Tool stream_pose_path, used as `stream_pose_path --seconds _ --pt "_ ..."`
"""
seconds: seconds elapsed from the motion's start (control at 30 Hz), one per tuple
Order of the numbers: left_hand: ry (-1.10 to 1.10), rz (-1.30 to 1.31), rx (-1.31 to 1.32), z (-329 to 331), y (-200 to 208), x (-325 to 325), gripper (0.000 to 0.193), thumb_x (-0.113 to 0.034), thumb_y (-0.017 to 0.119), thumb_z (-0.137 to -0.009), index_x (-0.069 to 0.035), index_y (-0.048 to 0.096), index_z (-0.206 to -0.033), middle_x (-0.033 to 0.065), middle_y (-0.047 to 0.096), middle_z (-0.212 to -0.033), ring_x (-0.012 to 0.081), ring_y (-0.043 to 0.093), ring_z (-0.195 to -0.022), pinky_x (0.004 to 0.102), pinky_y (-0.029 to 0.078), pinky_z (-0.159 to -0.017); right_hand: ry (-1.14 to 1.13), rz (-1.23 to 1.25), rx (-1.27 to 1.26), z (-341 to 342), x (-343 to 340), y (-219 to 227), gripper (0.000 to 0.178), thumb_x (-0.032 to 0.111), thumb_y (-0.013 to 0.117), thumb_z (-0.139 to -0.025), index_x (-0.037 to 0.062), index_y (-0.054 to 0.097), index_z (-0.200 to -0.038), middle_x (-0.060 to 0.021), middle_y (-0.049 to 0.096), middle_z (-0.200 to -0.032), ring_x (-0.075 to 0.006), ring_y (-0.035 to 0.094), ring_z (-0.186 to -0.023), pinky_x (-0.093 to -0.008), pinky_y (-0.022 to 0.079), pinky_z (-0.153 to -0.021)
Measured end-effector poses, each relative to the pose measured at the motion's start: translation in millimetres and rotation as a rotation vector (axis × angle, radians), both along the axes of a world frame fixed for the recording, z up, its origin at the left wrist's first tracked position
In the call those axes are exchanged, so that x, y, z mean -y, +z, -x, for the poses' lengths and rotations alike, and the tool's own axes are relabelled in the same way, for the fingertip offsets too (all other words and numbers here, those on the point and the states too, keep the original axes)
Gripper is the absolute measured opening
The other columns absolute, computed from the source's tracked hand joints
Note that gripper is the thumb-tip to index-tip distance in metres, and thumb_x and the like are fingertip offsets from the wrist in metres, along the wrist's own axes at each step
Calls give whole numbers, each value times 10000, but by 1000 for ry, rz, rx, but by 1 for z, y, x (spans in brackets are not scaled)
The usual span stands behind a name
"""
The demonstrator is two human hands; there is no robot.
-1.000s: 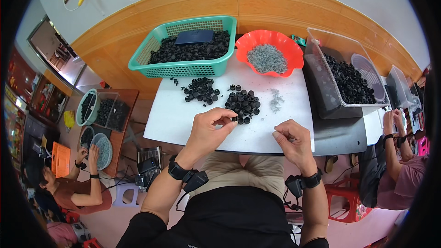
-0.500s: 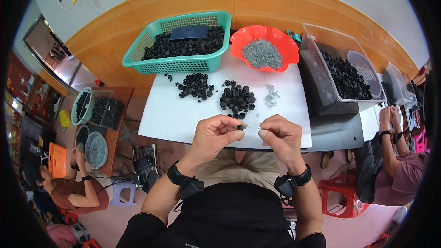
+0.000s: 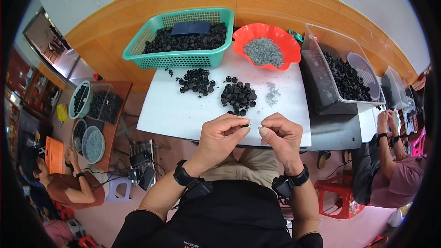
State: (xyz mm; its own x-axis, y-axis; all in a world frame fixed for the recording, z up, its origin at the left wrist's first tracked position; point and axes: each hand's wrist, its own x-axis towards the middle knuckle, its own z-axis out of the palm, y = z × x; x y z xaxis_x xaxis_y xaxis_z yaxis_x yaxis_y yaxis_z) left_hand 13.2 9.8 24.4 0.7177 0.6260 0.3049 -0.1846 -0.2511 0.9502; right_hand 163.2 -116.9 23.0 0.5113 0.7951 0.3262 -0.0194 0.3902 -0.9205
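Observation:
My left hand [image 3: 224,138] is closed in a pinch on a small black cap [image 3: 245,125], mostly covered by the fingertips. Just to its right, my right hand [image 3: 283,138] pinches a tiny pale grey plastic piece [image 3: 261,127], its tip pointing at the cap. The two hands are close together but apart, above the near edge of the white sheet [image 3: 170,110]. Beyond them lie a pile of round black caps [image 3: 238,95], a second black pile [image 3: 196,81] to the left, and a little heap of translucent grey pieces [image 3: 272,94] to the right.
Behind the piles stand a green basket [image 3: 183,59] of black parts and a red scalloped bowl [image 3: 294,53] of grey pieces. A clear bin [image 3: 337,105] of black parts sits to the right. Other people work at tables on both sides; a red stool [image 3: 337,188] stands right.
My hands have drawn slightly closer together, the left shifting to the right, with the small pieces still pinched. The whole view has shifted a little.

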Motion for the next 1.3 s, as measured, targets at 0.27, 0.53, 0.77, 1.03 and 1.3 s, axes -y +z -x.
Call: stream_pose_path --seconds 0.27,0.53,0.77,1.03,1.3 --pt "84 -417 -36 2 5 5 253 -2 806 -803 -3 738 -1046 125 726 -963 179 712 -793 276 579 -682 38 11 58 0 1 -5 129 -33 754 -870 -45 732 -996 -118 674 -951 -107 637 -701 -215 540 -585" --pt "109 -563 -3 1 4 7 258 11 812 -768 -5 725 -1011 128 724 -935 221 716 -758 287 572 -655 33 84 74 0 3 -7 121 -18 787 -843 1 772 -961 -76 701 -924 -78 608 -751 -218 487 -633" --pt "109 -576 -6 1 2 9 265 15 810 -759 -7 721 -1009 126 726 -936 224 720 -762 297 578 -660 51 87 197 -2 5 -10 143 -35 794 -828 -25 760 -967 -105 686 -937 -110 641 -754 -227 527 -639" --pt "106 -574 -23 1 -2 10 260 14 808 -753 -7 723 -998 126 728 -929 229 720 -759 302 582 -662 32 69 181 2 6 -13 178 -31 813 -807 7 780 -977 -88 695 -947 -102 627 -780 -226 505 -652" --pt "91 -548 -48 1 -2 12 260 23 795 -746 -13 725 -994 123 727 -909 233 720 -742 306 582 -649 35 94 165 4 10 -16 189 -27 818 -802 13 786 -984 -78 691 -944 -100 617 -796 -225 495 -672"
